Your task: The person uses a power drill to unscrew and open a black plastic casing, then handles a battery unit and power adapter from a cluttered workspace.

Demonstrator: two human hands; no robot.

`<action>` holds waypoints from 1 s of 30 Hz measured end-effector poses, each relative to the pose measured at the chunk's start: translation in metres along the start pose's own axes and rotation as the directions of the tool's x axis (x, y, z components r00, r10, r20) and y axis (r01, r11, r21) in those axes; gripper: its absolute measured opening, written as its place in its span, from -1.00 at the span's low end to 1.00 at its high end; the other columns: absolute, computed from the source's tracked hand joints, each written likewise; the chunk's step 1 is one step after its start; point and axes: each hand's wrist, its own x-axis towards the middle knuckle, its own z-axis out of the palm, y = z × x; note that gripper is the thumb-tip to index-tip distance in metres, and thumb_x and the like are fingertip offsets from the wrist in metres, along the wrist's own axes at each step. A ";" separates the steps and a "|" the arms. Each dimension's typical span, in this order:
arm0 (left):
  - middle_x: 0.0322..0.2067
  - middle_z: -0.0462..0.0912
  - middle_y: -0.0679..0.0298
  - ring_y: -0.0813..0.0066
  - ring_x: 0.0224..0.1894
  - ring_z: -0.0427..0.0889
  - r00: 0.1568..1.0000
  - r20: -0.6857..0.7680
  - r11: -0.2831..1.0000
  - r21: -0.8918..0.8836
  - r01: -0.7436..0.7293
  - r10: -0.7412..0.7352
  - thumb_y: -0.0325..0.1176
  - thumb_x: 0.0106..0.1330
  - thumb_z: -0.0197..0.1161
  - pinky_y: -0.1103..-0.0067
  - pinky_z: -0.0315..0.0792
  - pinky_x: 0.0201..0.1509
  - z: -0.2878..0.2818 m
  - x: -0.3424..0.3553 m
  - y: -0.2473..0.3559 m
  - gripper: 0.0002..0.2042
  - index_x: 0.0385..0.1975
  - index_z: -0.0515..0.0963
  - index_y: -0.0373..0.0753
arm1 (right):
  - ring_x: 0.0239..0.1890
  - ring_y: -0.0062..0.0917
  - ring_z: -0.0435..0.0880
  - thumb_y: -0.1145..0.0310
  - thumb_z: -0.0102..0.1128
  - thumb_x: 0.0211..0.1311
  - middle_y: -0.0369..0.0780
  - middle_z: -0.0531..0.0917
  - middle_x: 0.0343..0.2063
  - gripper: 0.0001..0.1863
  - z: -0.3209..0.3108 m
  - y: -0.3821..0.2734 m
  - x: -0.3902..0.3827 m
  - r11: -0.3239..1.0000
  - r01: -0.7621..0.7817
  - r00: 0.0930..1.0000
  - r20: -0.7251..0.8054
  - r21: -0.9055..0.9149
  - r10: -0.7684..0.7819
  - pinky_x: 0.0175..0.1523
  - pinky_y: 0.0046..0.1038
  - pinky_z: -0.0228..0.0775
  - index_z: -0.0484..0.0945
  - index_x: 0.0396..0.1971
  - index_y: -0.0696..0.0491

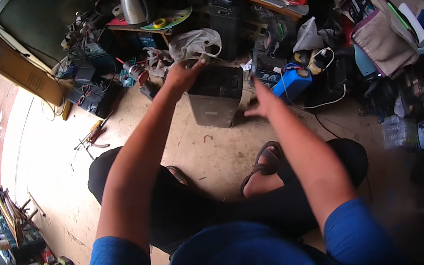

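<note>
Dark box (215, 98), its back hidden.

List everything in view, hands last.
Box: one, black and grey, between the hands
Plastic bag: one, whitish, just beyond the box
Battery-like pack: one, blue, right of the box
Kettle: one, silver, far bench
Tape roll: one, yellow, near the kettle
Cloth bag: one, beige with purple trim, right
Hand tools: several, mixed, floor at left
Other clutter: uncountable, mixed, around the edges
Shirt: one, blue, lower edge
Sandals: two, dark, on the feet
Left hand: one, bare, box's upper left
Right hand: one, bare, fingers spread, box's right
</note>
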 end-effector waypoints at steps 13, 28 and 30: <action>-0.29 0.75 -0.21 -0.27 -0.14 0.73 0.981 -0.130 0.868 0.492 -0.061 0.143 0.37 0.47 0.13 0.04 0.57 -0.06 0.028 0.010 -0.011 -0.31 -0.12 0.59 -0.32 | 0.64 0.16 -0.01 -0.31 -0.21 0.54 0.13 0.02 0.63 -0.04 0.052 0.155 0.076 0.357 -0.460 0.877 0.478 0.813 0.042 0.65 0.29 -0.04 0.07 0.62 0.17; -0.44 0.72 -0.13 -0.23 -0.30 0.73 0.938 -0.094 0.902 0.323 -0.288 0.333 0.13 0.47 0.31 0.07 0.57 -0.24 0.030 0.039 -0.011 -0.50 -0.16 0.62 -0.30 | 0.62 0.13 0.12 -0.20 -0.06 0.53 -0.04 0.25 0.60 -0.23 0.074 0.142 0.125 0.315 -0.247 0.936 0.310 0.916 -0.167 0.61 0.41 -0.14 0.34 0.55 -0.04; -0.44 0.71 -0.16 -0.25 -0.29 0.72 0.948 -0.087 0.881 0.403 -0.248 0.307 0.12 0.47 0.31 0.05 0.56 -0.23 0.038 0.063 -0.005 -0.51 -0.20 0.60 -0.31 | 0.61 0.14 0.14 -0.19 -0.02 0.52 -0.03 0.29 0.58 -0.25 0.070 0.129 0.144 0.311 -0.208 0.938 0.279 0.927 -0.206 0.60 0.43 -0.12 0.38 0.53 -0.04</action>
